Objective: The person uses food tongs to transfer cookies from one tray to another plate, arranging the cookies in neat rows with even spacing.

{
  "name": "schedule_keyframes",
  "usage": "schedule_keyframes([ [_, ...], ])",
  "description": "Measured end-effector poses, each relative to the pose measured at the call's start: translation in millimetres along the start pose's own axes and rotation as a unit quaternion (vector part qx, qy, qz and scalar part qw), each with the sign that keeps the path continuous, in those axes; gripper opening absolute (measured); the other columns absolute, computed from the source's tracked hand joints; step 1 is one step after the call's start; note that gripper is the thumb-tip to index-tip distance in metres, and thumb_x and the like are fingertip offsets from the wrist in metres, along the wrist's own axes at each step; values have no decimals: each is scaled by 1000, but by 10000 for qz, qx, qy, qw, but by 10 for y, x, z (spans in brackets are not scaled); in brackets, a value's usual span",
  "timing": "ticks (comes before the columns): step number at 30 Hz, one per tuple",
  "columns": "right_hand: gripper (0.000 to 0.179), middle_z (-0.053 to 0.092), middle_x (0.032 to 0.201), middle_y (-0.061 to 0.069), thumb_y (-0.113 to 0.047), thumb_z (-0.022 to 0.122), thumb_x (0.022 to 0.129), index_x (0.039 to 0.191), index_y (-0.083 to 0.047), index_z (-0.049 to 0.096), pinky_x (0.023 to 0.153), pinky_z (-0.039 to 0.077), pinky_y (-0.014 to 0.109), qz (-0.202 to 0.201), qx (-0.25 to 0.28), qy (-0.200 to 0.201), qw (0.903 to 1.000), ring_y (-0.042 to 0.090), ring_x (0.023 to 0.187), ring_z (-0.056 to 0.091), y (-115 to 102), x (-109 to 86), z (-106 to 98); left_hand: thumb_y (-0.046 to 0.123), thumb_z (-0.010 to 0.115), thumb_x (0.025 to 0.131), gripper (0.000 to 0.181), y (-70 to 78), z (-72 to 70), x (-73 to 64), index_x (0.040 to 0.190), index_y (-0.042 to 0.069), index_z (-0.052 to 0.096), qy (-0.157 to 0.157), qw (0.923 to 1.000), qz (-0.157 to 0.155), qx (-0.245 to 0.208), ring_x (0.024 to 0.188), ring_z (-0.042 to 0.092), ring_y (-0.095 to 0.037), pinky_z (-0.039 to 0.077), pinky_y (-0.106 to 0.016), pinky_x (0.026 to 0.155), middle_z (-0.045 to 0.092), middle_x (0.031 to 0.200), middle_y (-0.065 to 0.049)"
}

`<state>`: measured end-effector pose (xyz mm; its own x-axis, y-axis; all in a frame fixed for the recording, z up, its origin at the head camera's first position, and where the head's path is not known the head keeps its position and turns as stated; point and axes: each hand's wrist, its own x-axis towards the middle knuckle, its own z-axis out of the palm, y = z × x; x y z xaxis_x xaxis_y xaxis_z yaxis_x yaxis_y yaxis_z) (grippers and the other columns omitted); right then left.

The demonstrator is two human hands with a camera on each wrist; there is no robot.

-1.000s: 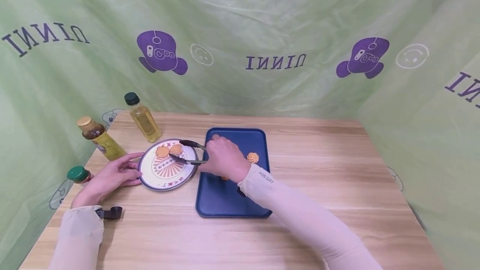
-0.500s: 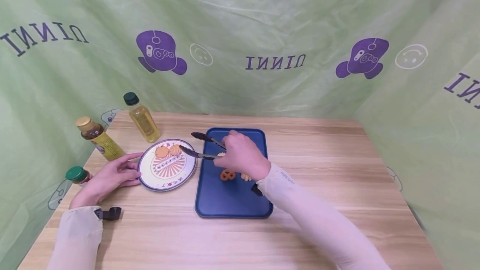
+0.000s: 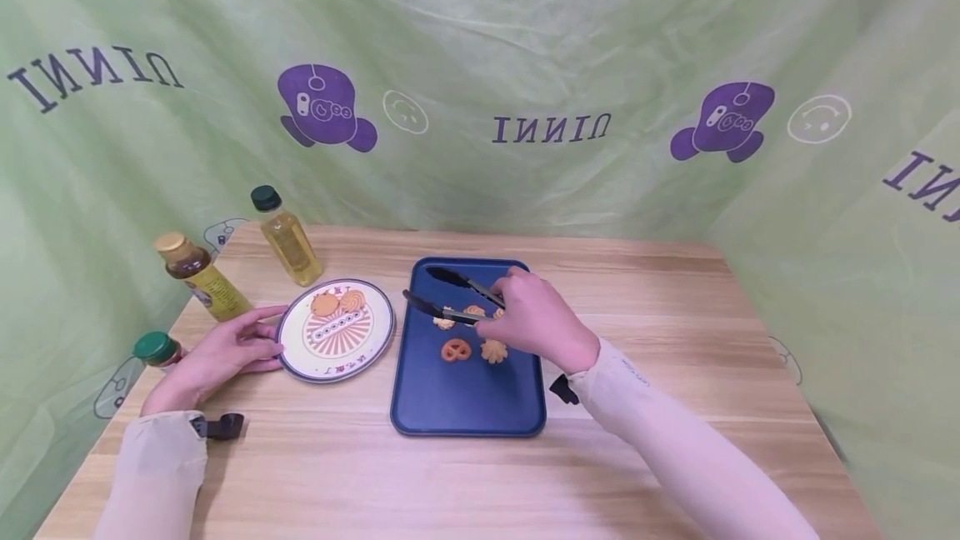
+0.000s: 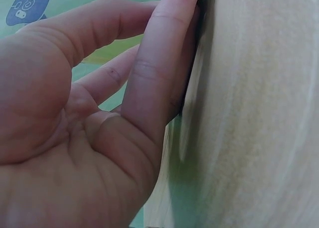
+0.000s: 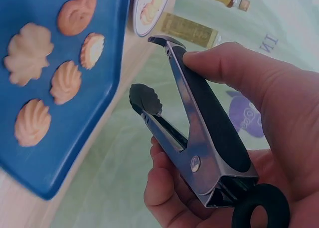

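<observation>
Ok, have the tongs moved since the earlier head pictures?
Yes, to the right: judged against the plate in the head view, the tongs have left it, their tips now mostly over the blue tray.

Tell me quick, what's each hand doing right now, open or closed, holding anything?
Left hand: open, fingers touching the plate's edge.
Right hand: closed, holding tongs.
</observation>
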<state>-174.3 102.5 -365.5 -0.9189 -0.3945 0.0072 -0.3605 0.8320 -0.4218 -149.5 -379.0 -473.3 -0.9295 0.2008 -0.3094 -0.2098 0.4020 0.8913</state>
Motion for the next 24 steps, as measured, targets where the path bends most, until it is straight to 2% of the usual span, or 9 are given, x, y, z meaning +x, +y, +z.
schedule_keyframes([
  [5,35,60,89,8,-30,90,86,101,0,78,60,45,29,-39,-101,-39,9999,21,72,54,121,-74,4,1,65,111,79,3,4,2,176,-3,20,-5,10000,3,-27,105,77,-6,72,-31,96,53,144,-33],
  [7,36,60,89,7,-29,90,86,102,0,79,60,45,28,-55,-152,-79,9998,20,71,54,147,-101,16,1,65,111,79,2,4,0,176,-3,21,5,10000,12,-41,105,77,-6,72,-31,96,54,143,-33],
  [15,50,70,103,11,-31,96,82,113,4,81,71,61,34,38,-294,-226,9993,22,80,63,138,-175,74,-1,64,110,79,0,3,5,176,-4,20,-16,9999,43,-144,105,77,-7,72,-32,96,55,142,-32],
  [24,36,60,85,5,-28,96,80,93,-1,78,58,48,29,-145,-568,-117,9982,20,69,55,117,-193,107,-2,63,110,78,-11,4,4,175,-5,20,-49,9998,77,-179,106,76,-6,72,-33,96,53,140,-31],
])
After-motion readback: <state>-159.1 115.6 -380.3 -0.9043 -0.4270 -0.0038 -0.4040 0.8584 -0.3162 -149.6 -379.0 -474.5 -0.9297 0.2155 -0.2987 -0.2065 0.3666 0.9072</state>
